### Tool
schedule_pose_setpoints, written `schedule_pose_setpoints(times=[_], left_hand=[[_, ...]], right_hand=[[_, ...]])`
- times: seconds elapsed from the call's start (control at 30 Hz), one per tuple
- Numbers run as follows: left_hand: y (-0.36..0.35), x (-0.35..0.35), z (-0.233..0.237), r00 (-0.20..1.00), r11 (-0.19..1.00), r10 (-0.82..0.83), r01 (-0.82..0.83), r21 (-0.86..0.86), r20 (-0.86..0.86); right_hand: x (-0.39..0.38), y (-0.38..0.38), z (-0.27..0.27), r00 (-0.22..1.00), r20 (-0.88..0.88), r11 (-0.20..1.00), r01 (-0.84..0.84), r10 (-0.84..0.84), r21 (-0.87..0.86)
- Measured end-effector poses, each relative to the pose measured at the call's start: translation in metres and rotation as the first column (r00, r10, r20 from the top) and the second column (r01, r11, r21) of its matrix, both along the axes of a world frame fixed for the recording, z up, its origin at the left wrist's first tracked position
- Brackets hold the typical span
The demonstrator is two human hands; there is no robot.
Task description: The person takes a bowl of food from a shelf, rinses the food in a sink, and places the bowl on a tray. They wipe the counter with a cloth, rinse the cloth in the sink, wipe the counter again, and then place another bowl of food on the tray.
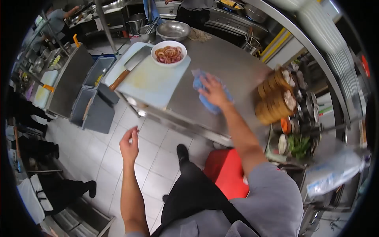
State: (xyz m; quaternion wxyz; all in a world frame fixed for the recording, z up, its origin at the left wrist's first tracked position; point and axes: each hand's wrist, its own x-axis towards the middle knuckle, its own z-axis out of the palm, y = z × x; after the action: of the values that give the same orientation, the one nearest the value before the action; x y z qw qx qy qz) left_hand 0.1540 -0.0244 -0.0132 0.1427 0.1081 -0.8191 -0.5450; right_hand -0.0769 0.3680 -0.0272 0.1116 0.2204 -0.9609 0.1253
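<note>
- Apron (189, 189): black.
- Left hand (129, 146): loosely curled, empty.
- Right hand (215, 91): spread on cloth (209, 106), unclenched.
- Bowl (168, 64): reddish pieces; on board (158, 90).
- Steamers (269, 111): stacked, pale contents.

Right hand (213, 91) spread on blue cloth (208, 104), steel counter (241, 63) beneath; left hand (129, 146) in air; cleaver (137, 59) on cutting board (162, 87).

From my remote seat I see a rumpled, soft blue fabric cloth (209, 104) lying on the grey metal tabletop (237, 65), just off my view's centre toward one o'clock. The right hand (214, 90) covers its middle; a paler end shows between ten and eleven o'clock from that hand, a broader fold toward seven.
</note>
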Motion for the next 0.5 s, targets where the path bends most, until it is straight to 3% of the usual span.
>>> schedule_pose_setpoints(times=[0.03, 0.1, 0.17, 0.2, 0.23, 0.27, 0.3, 0.37, 0.4, 0.43, 0.47, 0.5], left_hand=[[0.009, -0.048, 0.006, 1.0, 1.0, -0.014, 0.013, -0.021, -0.021], [0.019, -0.132, 0.01, 0.994, 0.997, -0.028, 0.021, -0.07, -0.102], [0.02, -0.196, -0.003, 0.994, 0.999, 0.01, -0.005, 0.047, -0.108], [0.018, -0.214, -0.012, 0.994, 0.991, 0.027, -0.012, 0.133, -0.109], [0.016, -0.225, -0.017, 0.994, 0.993, 0.106, -0.107, 0.056, 0.006], [0.015, -0.231, -0.022, 0.991, 0.988, 0.137, -0.137, 0.074, 0.002], [0.018, -0.227, -0.027, 0.974, 0.974, 0.224, -0.224, -0.014, -0.035], [0.027, -0.23, -0.028, 0.944, 0.929, 0.291, -0.318, -0.19, -0.157], [0.033, -0.23, -0.027, 0.938, 0.907, 0.265, -0.321, -0.271, -0.225], [0.034, -0.233, -0.031, 0.923, 0.902, 0.298, -0.355, -0.244, -0.243], [0.034, -0.236, -0.032, 0.929, 0.907, 0.289, -0.343, -0.244, -0.232], [0.033, -0.235, -0.031, 0.934, 0.906, 0.284, -0.336, -0.258, -0.218]], right_hand=[[-0.02, -0.008, -0.008, 1.0, 0.005, 1.0, -0.011, 0.011, 0.026], [-0.05, -0.025, -0.02, 0.985, 0.09, 0.989, 0.144, -0.145, 0.026], [-0.121, 0.013, -0.053, 0.881, 0.054, 0.879, 0.461, -0.47, 0.119], [-0.153, 0.036, -0.045, 0.766, 0.124, 0.765, 0.587, -0.631, 0.266], [-0.191, 0.063, -0.029, 0.628, 0.15, 0.626, 0.663, -0.764, 0.41], [-0.232, 0.111, -0.043, 0.469, 0.177, 0.499, 0.843, -0.865, 0.2], [-0.265, 0.153, -0.045, 0.4, 0.212, 0.434, 0.889, -0.892, 0.149], [-0.325, 0.209, -0.076, 0.561, -0.123, 0.534, 0.822, -0.818, 0.197], [-0.37, 0.22, -0.091, 0.648, -0.05, 0.622, 0.747, -0.76, 0.232], [-0.415, 0.23, -0.104, 0.722, 0.032, 0.705, 0.663, -0.691, 0.253], [-0.446, 0.215, -0.112, 0.729, 0.195, 0.752, 0.654, -0.656, 0.087], [-0.431, 0.148, -0.069, 0.807, 0.163, 0.823, 0.563, -0.567, 0.076]])
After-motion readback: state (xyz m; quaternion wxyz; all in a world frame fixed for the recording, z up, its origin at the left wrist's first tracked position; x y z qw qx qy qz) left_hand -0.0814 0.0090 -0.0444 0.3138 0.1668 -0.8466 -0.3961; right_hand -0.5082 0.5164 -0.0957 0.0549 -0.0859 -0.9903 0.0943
